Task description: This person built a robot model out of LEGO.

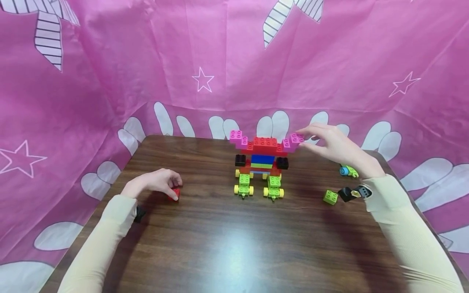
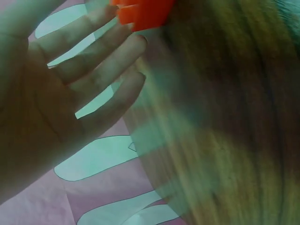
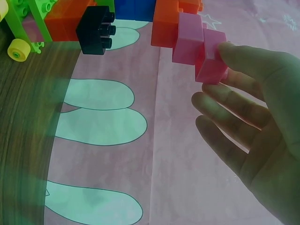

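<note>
A brick model point(image 1: 261, 162) stands at the middle of the brown table point(image 1: 227, 244): green wheeled feet, black side bricks, a blue and red body, and pink stepped arms at both ends. My right hand point(image 1: 301, 138) pinches the outermost pink brick point(image 1: 296, 139) of the right arm. The right wrist view shows that pink brick point(image 3: 212, 63) at the fingertips of the right hand point(image 3: 218, 79). My left hand point(image 1: 171, 188) curls down onto a small red brick point(image 1: 176, 193) lying on the table at the left. In the left wrist view the red brick point(image 2: 143, 11) sits at the fingertips point(image 2: 126, 42).
On the table to the right lie a green brick point(image 1: 330, 197), a black piece point(image 1: 346, 194) and a green piece with a blue wheel point(image 1: 348, 171). A small black object point(image 1: 139, 213) shows by the left sleeve. Pink patterned cloth point(image 1: 234, 61) encloses the table.
</note>
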`<state>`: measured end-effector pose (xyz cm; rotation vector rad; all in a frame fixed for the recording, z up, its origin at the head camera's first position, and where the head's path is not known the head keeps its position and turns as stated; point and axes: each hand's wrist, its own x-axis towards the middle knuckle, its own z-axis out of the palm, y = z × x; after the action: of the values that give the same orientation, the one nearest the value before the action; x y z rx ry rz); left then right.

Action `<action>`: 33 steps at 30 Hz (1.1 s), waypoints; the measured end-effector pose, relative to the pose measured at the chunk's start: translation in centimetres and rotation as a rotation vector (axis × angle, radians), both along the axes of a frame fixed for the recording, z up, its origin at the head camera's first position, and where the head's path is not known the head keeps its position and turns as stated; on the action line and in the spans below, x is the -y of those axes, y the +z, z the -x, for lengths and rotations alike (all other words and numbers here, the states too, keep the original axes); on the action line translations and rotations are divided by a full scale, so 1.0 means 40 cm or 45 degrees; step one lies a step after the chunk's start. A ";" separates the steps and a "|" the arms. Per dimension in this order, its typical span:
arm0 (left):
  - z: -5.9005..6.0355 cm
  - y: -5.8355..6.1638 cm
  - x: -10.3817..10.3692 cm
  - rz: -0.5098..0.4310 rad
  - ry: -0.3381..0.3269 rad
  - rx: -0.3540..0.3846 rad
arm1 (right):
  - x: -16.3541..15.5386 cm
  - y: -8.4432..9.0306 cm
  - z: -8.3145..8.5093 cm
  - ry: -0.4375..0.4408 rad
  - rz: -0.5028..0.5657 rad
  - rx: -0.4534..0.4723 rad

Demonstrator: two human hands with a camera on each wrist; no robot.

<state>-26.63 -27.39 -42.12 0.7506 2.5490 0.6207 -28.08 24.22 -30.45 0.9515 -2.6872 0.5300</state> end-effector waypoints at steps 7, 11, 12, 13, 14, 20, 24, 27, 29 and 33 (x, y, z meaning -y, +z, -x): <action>-0.004 -0.011 -0.007 -0.014 -0.049 0.030 | -0.001 0.001 -0.002 -0.008 0.009 0.006; 0.000 -0.012 -0.013 0.011 -0.028 0.018 | -0.001 0.001 -0.002 0.001 0.010 0.005; 0.002 -0.012 -0.014 0.020 -0.015 0.006 | -0.001 0.000 -0.001 0.004 0.010 0.002; 0.005 -0.013 -0.014 0.032 -0.009 -0.021 | -0.001 0.000 -0.001 0.006 0.009 -0.001; 0.009 -0.015 -0.014 0.039 -0.003 -0.054 | -0.001 -0.001 0.001 0.007 0.007 -0.005; 0.033 -0.034 -0.010 0.010 0.021 -0.308 | -0.003 -0.004 0.004 0.019 0.021 -0.009; 0.045 -0.045 -0.016 -0.007 0.036 -0.399 | -0.004 -0.004 0.003 0.023 0.027 0.007; 0.047 -0.045 -0.023 0.019 0.073 -0.404 | -0.005 -0.005 0.004 0.022 0.027 0.008; 0.048 -0.046 -0.026 0.038 0.095 -0.398 | -0.006 -0.006 0.004 0.023 0.029 0.005; 0.049 -0.047 -0.030 0.048 0.126 -0.386 | -0.008 -0.007 0.005 0.024 0.028 -0.007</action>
<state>-28.59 -26.18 -43.98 0.7591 2.8814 0.5214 -28.27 24.53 -30.72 0.9722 -2.6643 0.5591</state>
